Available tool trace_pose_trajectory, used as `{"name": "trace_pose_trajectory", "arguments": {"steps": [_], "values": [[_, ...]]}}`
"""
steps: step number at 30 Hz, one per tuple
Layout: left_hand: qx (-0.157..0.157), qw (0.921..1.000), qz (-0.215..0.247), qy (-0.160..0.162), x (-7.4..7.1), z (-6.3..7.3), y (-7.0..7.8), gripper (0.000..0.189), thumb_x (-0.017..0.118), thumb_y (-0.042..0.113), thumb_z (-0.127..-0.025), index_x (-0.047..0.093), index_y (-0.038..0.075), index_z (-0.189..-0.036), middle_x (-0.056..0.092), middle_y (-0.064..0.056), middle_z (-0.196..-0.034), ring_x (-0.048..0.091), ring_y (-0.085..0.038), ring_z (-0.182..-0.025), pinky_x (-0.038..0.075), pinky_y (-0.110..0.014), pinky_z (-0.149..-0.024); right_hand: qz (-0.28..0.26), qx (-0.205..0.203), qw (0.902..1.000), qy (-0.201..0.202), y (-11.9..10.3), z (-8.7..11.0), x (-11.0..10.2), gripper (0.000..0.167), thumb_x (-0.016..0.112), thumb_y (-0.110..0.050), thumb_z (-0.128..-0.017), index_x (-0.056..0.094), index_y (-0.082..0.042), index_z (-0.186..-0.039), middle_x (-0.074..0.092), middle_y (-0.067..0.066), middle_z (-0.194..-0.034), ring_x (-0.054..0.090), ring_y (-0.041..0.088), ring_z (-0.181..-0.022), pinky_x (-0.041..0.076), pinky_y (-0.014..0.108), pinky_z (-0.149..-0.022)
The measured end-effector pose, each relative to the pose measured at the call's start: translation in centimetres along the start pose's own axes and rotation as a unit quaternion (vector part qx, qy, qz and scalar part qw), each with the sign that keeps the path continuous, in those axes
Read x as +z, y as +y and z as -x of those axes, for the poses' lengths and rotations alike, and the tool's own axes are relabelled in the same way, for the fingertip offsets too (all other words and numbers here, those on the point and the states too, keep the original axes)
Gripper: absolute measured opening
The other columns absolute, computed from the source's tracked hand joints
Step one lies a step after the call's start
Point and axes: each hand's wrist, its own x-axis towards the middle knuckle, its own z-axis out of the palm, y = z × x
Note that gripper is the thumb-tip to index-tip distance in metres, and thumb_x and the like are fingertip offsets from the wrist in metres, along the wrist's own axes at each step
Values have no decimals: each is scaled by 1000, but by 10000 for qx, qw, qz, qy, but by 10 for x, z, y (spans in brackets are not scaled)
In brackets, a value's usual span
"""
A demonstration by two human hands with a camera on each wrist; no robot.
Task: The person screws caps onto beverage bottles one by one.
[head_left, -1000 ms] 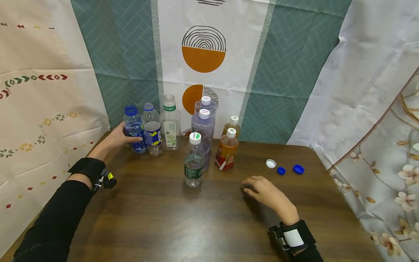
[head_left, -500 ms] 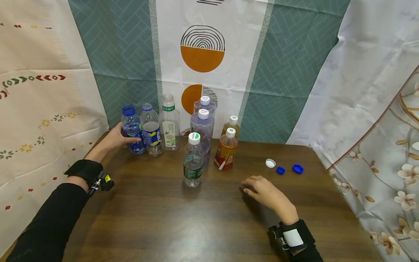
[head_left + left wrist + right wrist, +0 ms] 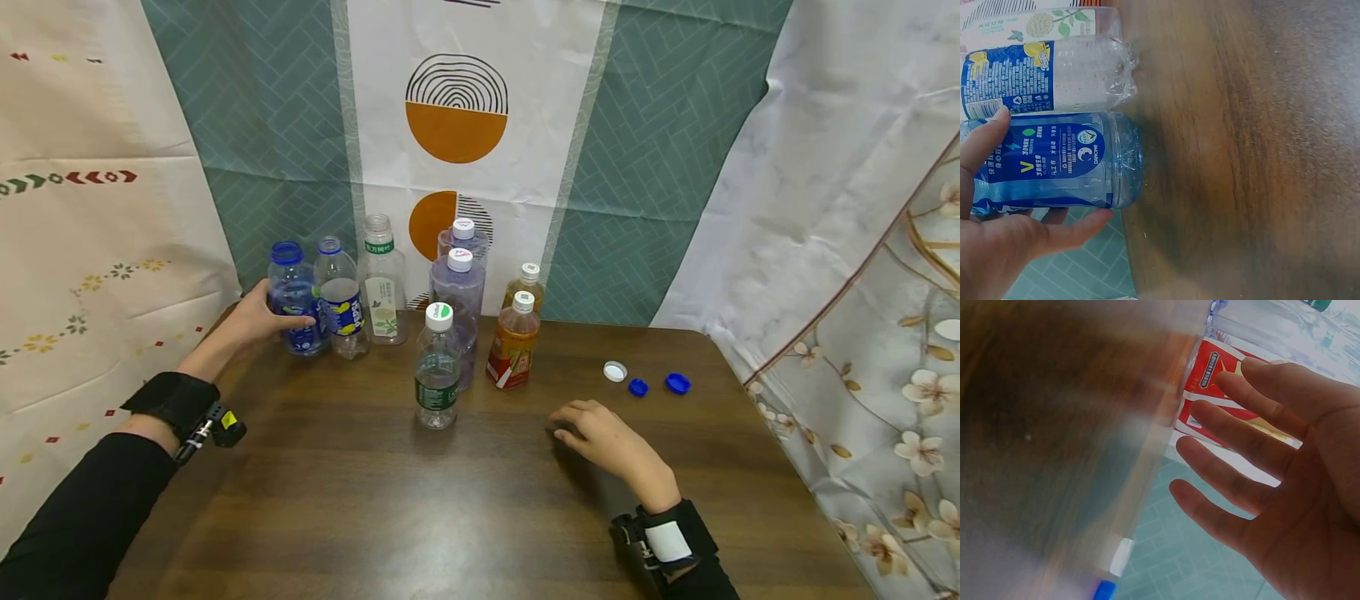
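My left hand [image 3: 251, 321] grips an uncapped blue plastic bottle [image 3: 291, 293] that stands upright at the back left of the table. In the left wrist view the thumb and fingers wrap the bottle's blue label [image 3: 1054, 159]. Close beside it is an uncapped clear bottle with a lemon-patterned label [image 3: 342, 308]. A taller uncapped bottle with a pale leafy label [image 3: 383, 292] follows. On the right, my right hand [image 3: 606, 437] hovers low or rests over the table, fingers spread and holding nothing; I cannot tell if it touches. An orange-red drink bottle [image 3: 513, 346] is nearest to it.
A capped clear bottle with a green label [image 3: 437, 392] stands mid-table. Behind it are two capped purplish bottles [image 3: 459, 287] and a capped amber bottle [image 3: 527, 282]. To the right lie a white cap [image 3: 615, 372], a small blue cap [image 3: 638, 387] and a larger blue cap [image 3: 678, 383].
My left forearm has swung a little left, the hand still round the blue bottle. The whole head view has shifted slightly. My right hand keeps its place.
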Motion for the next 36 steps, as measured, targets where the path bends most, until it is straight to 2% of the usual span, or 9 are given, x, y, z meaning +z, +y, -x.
{"name": "trace_pose_trajectory", "arguments": {"steps": [9,12,15,18,20,27,30,36], "values": [[-13,9999,66,143,-3,16,5,109,78,21,-92,-5,0,-159,23,-34,-158,30,-51,-143,35,-66,-110,-40,33,10000,-14,-1,0,1,21,69,-10,-97,71,-2,-116,72,9,-112,67,30,-105,56,46,-89],[65,9998,-18,209,-5,22,6,106,78,22,-92,-1,0,-159,28,-32,-155,35,-48,-140,38,-64,-109,-49,17,10000,-5,-2,0,2,21,69,-11,-97,71,-2,-116,72,9,-112,67,30,-105,56,45,-89],[242,9993,-100,252,-8,29,7,99,78,21,-92,6,4,-158,38,-23,-149,48,-33,-131,49,-53,-103,-58,-7,10000,7,-1,0,4,21,69,-11,-97,71,-1,-116,71,10,-111,67,30,-105,56,45,-88],[523,9981,-167,284,-9,35,8,91,79,17,-91,16,9,-157,47,-14,-140,55,-16,-117,56,-38,-91,-67,13,10000,-2,-1,-1,4,22,69,-11,-97,71,-1,-116,71,10,-112,67,30,-105,57,45,-88],[637,9972,-274,291,-9,40,10,89,79,17,-91,20,10,-157,49,-12,-138,56,-12,-112,57,-34,-85,-70,41,10000,-21,-1,0,4,22,69,-11,-97,71,-1,-117,71,10,-112,67,30,-105,57,45,-88],[519,9962,-662,213,2,64,15,98,78,20,-92,10,6,-161,42,-25,-148,48,-37,-129,53,-48,-97,-139,17,9999,-80,-2,-1,4,22,68,-11,-97,71,-1,-116,71,10,-112,67,30,-106,56,46,-90],[528,9953,-797,177,7,76,18,100,80,20,-91,10,6,-161,42,-27,-149,46,-42,-133,49,-53,-101,-152,23,9998,-89,-2,-1,5,22,69,-11,-97,71,0,-116,71,11,-112,67,30,-106,56,46,-90],[563,9957,-733,104,20,96,31,105,82,20,-88,8,5,-161,40,-30,-150,41,-48,-137,36,-68,-108,-94,34,9999,-105,-4,-1,4,22,68,-11,-97,71,-2,-116,71,10,-113,67,30,-107,56,46,-90]]}}
